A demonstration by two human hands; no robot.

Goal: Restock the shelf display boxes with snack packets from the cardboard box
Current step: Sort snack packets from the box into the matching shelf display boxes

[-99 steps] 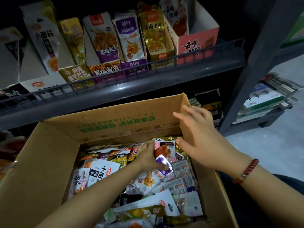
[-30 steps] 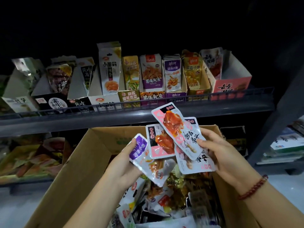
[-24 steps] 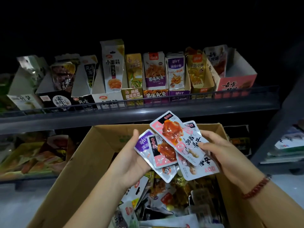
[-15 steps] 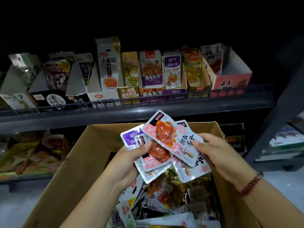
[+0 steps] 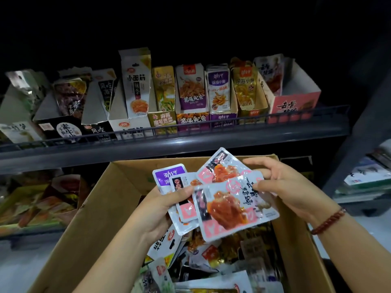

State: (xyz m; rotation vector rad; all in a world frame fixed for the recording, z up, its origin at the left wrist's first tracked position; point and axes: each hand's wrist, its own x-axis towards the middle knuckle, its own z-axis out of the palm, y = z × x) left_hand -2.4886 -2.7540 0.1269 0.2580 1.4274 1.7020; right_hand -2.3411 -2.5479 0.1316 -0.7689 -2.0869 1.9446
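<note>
Dim shop aisle, black above: a grey metal shelf [image 5: 169, 144] with a low wire rail crosses the middle of the frame and carries a row of display boxes [image 5: 190, 121] holding upright snack packets, ending at right centre in a pink box [image 5: 296, 105]. Below the shelf, at left, a lower tier holds more goods, too dark to read. A dark upright post [image 5: 349, 149] stands at the right edge, with stacked flat packs [image 5: 366, 176] beyond it and pale floor at the lower right. An open cardboard box [image 5: 95, 218] fills the lower centre, heaped with loose packets [image 5: 211, 261]. Above it, the left hand [image 5: 160, 210] grips a purple packet [image 5: 169, 175] and a pink one [image 5: 186, 206] fanned together, while the right hand [image 5: 281, 185], a red bead bracelet [image 5: 328, 220] on its wrist, pinches two larger pink packets [image 5: 230, 208] that overlap the left hand's.
</note>
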